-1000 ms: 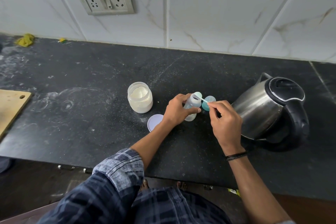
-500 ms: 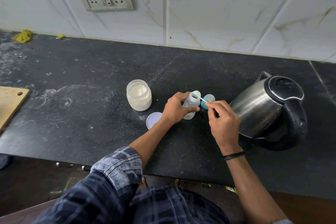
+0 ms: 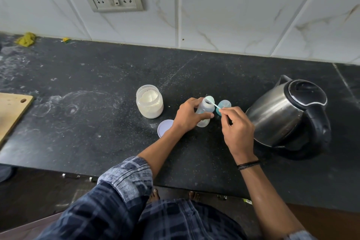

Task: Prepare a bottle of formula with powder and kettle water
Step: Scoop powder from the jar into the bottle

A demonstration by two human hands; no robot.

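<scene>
On the black tabletop (image 3: pixel 81 142), about midway between its front edge and the tiled back wall, the left hand (image 3: pixel 188 116) wraps its grip around a small clear bottle (image 3: pixel 204 110), which stands upright on the surface with its mouth open. The right hand (image 3: pixel 236 129) pinches the thin handle of a pale scoop (image 3: pixel 211 101), whose bowl sits over the far rim of the bottle's mouth. Just behind the scoop's handle stands the bottle's teal cap (image 3: pixel 224 104). An open jar of powder (image 3: pixel 149 101) stands to the left of the bottle, and its white lid (image 3: pixel 164 127) lies flat nearer the front edge, partly under the left wrist. A steel kettle (image 3: pixel 288 115) sits toward the right end, near the right hand.
</scene>
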